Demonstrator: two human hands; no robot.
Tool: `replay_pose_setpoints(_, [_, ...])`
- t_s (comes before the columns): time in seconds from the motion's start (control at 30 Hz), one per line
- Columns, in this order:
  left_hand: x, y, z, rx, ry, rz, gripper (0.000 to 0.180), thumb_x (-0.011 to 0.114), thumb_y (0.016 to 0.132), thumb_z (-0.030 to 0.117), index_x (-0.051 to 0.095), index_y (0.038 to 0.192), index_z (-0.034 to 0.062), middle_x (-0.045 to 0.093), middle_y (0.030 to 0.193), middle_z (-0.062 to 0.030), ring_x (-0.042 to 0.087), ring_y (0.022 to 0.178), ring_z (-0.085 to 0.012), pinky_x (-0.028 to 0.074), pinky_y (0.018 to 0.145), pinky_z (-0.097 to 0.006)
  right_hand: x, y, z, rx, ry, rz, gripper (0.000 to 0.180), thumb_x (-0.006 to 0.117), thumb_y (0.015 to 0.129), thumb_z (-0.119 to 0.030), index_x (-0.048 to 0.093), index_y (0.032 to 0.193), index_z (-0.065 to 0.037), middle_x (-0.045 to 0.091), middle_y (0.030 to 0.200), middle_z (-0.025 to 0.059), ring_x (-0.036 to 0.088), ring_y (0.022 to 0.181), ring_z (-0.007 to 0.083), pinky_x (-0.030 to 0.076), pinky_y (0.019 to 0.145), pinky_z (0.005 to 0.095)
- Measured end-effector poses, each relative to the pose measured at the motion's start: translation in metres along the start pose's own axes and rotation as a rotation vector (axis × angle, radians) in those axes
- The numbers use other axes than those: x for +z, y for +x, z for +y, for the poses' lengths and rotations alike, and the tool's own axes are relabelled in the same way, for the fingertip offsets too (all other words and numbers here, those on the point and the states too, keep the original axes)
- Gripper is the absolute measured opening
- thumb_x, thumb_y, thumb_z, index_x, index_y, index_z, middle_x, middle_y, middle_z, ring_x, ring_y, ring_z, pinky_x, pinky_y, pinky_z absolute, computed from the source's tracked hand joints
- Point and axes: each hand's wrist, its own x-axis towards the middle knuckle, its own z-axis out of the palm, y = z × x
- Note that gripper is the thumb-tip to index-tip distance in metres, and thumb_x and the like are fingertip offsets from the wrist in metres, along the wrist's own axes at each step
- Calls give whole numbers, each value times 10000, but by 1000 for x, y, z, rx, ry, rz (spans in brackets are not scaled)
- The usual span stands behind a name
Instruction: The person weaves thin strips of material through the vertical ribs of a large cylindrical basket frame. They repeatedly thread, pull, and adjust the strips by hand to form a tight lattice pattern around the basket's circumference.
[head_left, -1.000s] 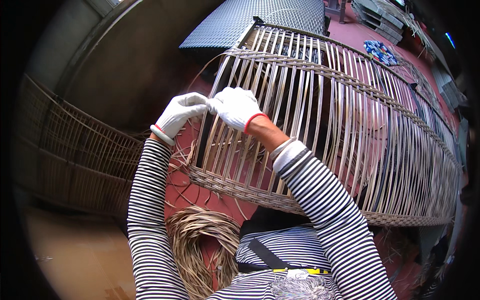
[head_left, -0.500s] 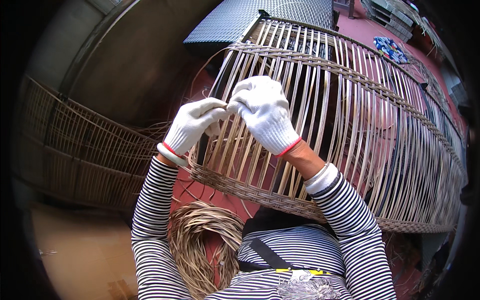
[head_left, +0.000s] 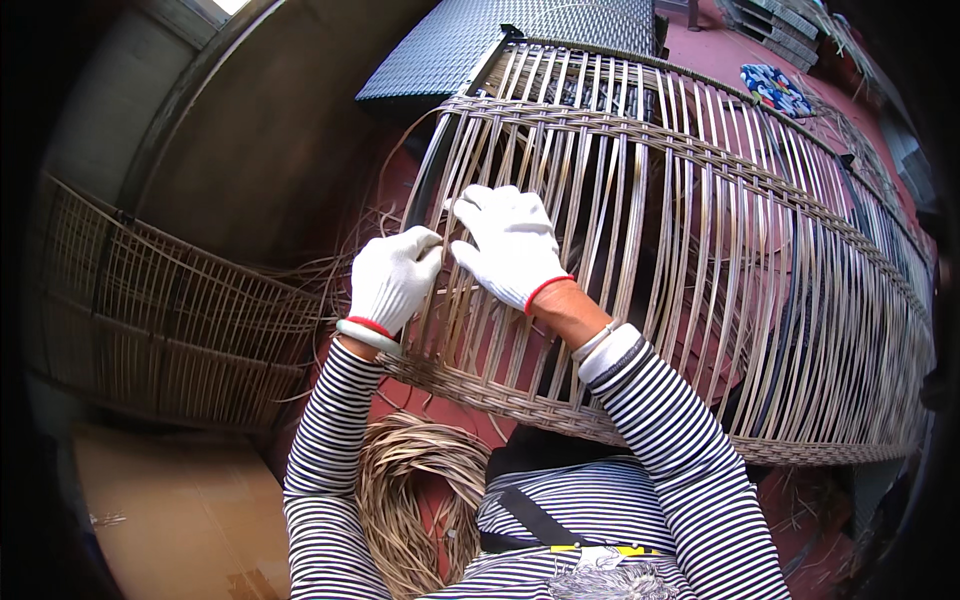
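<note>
A wide wicker panel (head_left: 535, 400) of tan-brown strands on a dark frame spreads in front of me, with woven bands across long open strands. My left hand (head_left: 388, 280), in a white knit glove, is closed in a pinch at the panel's left edge. A thin wicker strand seems to be between thumb and forefinger, mostly hidden by the glove. Just to its right, my right hand (head_left: 510, 245), gloved the same way, is open over the upright strands. Its thumb stands apart from its stretched fingers, and nothing shows in it.
A coil of loose wicker strands (head_left: 415, 450) lies by my left side. Another wicker panel (head_left: 180, 310) leans at the far left, above a cardboard sheet (head_left: 180, 500). Behind the panel are a grey woven surface (head_left: 590, 25) and a patterned blue cloth (head_left: 775, 90) on the red floor.
Both hands have come down a little toward me. My right hand has gone from a closed pinch against the left fingertips to spread fingers; my left hand stays pinched.
</note>
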Motion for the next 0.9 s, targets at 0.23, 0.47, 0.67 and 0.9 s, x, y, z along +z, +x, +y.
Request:
replay_pose_setpoints(0.23, [-29, 9, 10, -372, -528, -232, 260, 696, 1006, 94, 754, 1248, 17, 761, 926, -47, 685, 591, -83, 507, 511, -223, -21, 18, 10, 34, 231, -225, 299, 674, 986, -404, 845, 1065, -172, 751, 1184, 15, 648, 1129, 276, 482, 997, 452])
replay_pose_setpoints(0.47, [0, 3, 35, 181, -318, 135, 298, 720, 1008, 33, 729, 1306, 42, 782, 1061, -66, 660, 658, -64, 549, 594, -228, -51, -13, 14, -78, 210, 103, 224, 754, 905, -283, 765, 863, -63, 728, 1046, 77, 680, 1024, 303, 524, 950, 448])
replay_pose_setpoints(0.67, [25, 0, 42, -277, -626, 107, 143, 735, 1021, 100, 771, 1100, -13, 735, 814, -26, 626, 576, -45, 501, 526, -221, -31, -24, 22, 139, -1, 66, 303, 783, 882, -327, 770, 1044, -71, 713, 1143, 110, 677, 1047, 313, 515, 941, 456])
replay_pose_setpoints(0.9, [42, 3, 33, -84, -233, 163, 149, 784, 971, 170, 765, 1012, 28, 751, 807, -117, 720, 655, -184, 558, 634, -309, -26, -19, 22, 142, -33, -97, 535, 712, 942, -393, 693, 1383, -91, 666, 1294, 87, 649, 1128, 282, 479, 961, 440])
